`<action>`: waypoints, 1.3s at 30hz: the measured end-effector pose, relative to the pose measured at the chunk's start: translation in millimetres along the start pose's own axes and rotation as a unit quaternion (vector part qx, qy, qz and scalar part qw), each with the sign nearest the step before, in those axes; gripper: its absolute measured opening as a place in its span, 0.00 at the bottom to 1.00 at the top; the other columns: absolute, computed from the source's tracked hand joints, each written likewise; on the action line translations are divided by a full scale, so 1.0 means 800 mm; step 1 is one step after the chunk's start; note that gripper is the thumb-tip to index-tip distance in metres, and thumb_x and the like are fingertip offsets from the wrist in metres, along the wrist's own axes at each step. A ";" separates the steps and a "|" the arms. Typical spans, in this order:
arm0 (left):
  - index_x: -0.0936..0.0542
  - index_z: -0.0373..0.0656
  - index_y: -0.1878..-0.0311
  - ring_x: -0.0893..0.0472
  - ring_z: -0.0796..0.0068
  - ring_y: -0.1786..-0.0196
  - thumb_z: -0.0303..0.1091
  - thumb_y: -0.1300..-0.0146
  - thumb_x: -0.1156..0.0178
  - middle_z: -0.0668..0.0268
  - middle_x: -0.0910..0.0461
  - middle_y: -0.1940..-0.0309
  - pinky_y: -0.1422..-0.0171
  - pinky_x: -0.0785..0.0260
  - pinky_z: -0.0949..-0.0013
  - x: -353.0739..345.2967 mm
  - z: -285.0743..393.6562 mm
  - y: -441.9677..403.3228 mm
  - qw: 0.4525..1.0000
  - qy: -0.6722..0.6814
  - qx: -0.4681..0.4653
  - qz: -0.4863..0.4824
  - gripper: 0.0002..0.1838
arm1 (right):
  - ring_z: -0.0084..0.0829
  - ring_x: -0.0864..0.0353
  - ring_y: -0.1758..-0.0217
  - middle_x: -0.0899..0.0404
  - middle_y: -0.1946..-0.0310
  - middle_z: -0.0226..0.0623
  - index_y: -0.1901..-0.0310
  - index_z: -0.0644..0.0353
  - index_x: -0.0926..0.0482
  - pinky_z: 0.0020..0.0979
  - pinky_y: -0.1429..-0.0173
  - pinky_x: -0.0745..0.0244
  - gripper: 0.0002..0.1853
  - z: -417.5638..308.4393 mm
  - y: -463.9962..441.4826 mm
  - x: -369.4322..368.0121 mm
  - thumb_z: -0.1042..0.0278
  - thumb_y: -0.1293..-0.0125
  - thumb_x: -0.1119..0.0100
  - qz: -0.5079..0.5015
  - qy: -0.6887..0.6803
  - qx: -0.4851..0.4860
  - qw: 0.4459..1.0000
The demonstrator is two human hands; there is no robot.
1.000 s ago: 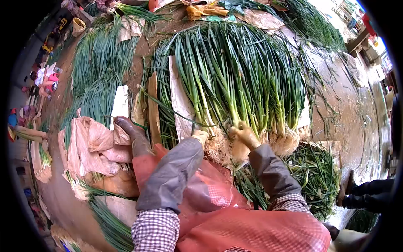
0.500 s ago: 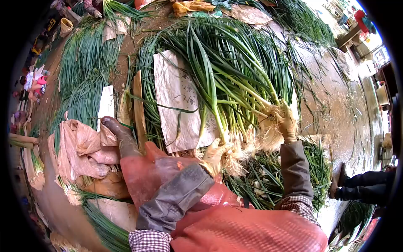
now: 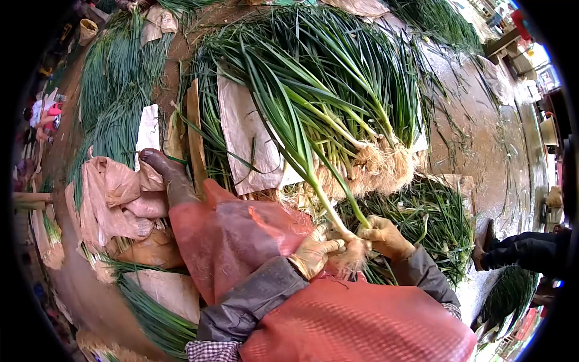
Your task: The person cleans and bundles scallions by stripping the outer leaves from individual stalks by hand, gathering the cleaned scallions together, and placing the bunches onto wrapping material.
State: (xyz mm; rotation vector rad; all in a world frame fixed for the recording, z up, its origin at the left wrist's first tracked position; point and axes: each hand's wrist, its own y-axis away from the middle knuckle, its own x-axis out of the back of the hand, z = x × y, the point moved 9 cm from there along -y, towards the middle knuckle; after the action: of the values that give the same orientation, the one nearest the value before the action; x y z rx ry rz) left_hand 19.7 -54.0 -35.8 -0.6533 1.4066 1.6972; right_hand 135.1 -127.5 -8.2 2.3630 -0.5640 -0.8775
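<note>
Just below the centre of the frame, my left hand [image 3: 316, 252] and right hand [image 3: 386, 237] meet at the root end of one long leek [image 3: 324, 202]. The left is closed around the lower shaft from the left side, thumb and fingers just above the roots [image 3: 350, 259]. Across from it, the right pinches a green strip [image 3: 347, 192] close to its lower end, beside the shaft; whether the two are joined down there, my fingers hide.

From my grip the leek's long axis slants up and to the left, with its leaves fanning towards the upper centre, while the roots hang down towards my red apron [image 3: 362, 308]. The left hand has the shaft itself; the right is the nearer one to the strip, which leans the same way on the shaft's right side.

Beyond my hands, more leeks [image 3: 386, 114] lie in a thick row across the upper centre, their bushy roots towards me. A pile of loose greens [image 3: 422, 220] sits right of my right hand, below that row. Left of the row are a pale sack [image 3: 241, 133] and a narrow wooden strip [image 3: 195, 139]. Pinkish sacking [image 3: 126, 199] is bunched at the left, and someone's dark-trousered legs [image 3: 531, 250] show at the right edge.
</note>
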 end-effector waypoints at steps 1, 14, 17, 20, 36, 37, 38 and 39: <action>0.36 0.39 0.36 0.21 0.68 0.50 0.17 0.39 0.45 0.58 0.24 0.49 0.50 0.24 0.73 0.000 -0.001 0.002 0.999 0.046 0.009 -0.012 0.27 | 0.26 0.24 0.76 0.24 0.74 0.38 0.68 0.61 0.30 0.26 0.67 0.27 0.07 -0.003 0.016 0.025 0.75 0.40 0.41 0.015 -0.007 0.020 1.000; 0.26 0.35 0.47 0.18 0.68 0.66 0.35 0.30 0.50 0.65 0.23 0.67 0.63 0.20 0.67 0.049 0.013 -0.007 0.984 0.042 -0.077 0.158 0.15 | 0.24 0.25 0.77 0.23 0.71 0.39 0.69 0.60 0.31 0.23 0.71 0.27 0.11 0.008 0.074 0.037 0.71 0.44 0.36 0.013 0.048 -0.019 0.999; 0.27 0.37 0.44 0.22 0.76 0.72 0.40 0.29 0.51 0.70 0.25 0.69 0.70 0.24 0.74 0.024 0.045 0.034 0.989 0.095 -0.065 0.091 0.18 | 0.29 0.20 0.72 0.20 0.73 0.36 0.68 0.62 0.23 0.28 0.66 0.24 0.09 0.114 0.116 0.190 0.65 0.43 0.37 -0.080 0.508 -0.271 0.814; 0.33 0.40 0.37 0.24 0.81 0.73 0.45 0.28 0.52 0.73 0.25 0.71 0.75 0.29 0.77 0.023 0.062 0.066 0.994 0.073 -0.063 0.052 0.23 | 0.34 0.22 0.59 0.24 0.60 0.42 0.54 0.61 0.28 0.30 0.54 0.26 0.20 0.045 0.012 0.158 0.58 0.43 0.36 0.020 0.754 -0.144 0.640; 0.47 0.53 0.28 0.34 0.83 0.82 0.18 0.36 0.50 0.69 0.30 0.76 0.80 0.39 0.77 -0.024 0.198 0.140 0.981 0.052 -0.171 -0.072 0.36 | 0.35 0.23 0.57 0.22 0.58 0.41 0.54 0.58 0.23 0.39 0.49 0.29 0.15 0.104 -0.221 -0.027 0.57 0.34 0.47 -0.219 0.841 -0.082 0.489; 0.46 0.53 0.28 0.34 0.83 0.82 0.17 0.37 0.51 0.69 0.30 0.75 0.80 0.39 0.77 -0.017 0.198 0.141 0.980 0.049 -0.183 -0.061 0.35 | 0.36 0.23 0.51 0.22 0.54 0.43 0.49 0.59 0.24 0.40 0.43 0.30 0.18 0.117 -0.176 0.002 0.56 0.34 0.46 -0.270 0.840 -0.173 0.437; 0.45 0.52 0.28 0.34 0.83 0.82 0.17 0.37 0.51 0.70 0.30 0.75 0.80 0.39 0.78 -0.012 0.199 0.141 0.978 0.046 -0.195 -0.050 0.35 | 0.37 0.22 0.46 0.22 0.49 0.44 0.45 0.60 0.24 0.41 0.36 0.32 0.21 0.110 -0.155 0.015 0.55 0.34 0.46 -0.279 0.846 -0.201 0.407; 0.44 0.52 0.29 0.34 0.83 0.82 0.17 0.37 0.51 0.70 0.30 0.75 0.80 0.39 0.78 -0.004 0.200 0.137 0.979 0.046 -0.199 -0.024 0.34 | 0.36 0.23 0.52 0.22 0.53 0.43 0.48 0.60 0.24 0.40 0.43 0.31 0.22 0.099 -0.159 0.028 0.51 0.35 0.47 -0.246 0.851 -0.206 0.415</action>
State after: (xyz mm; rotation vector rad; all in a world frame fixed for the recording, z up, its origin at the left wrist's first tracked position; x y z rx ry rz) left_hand -53.4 95.0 65.2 -0.9882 1.1052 1.9490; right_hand 120.3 -70.3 -147.8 1.6176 1.0946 1.2738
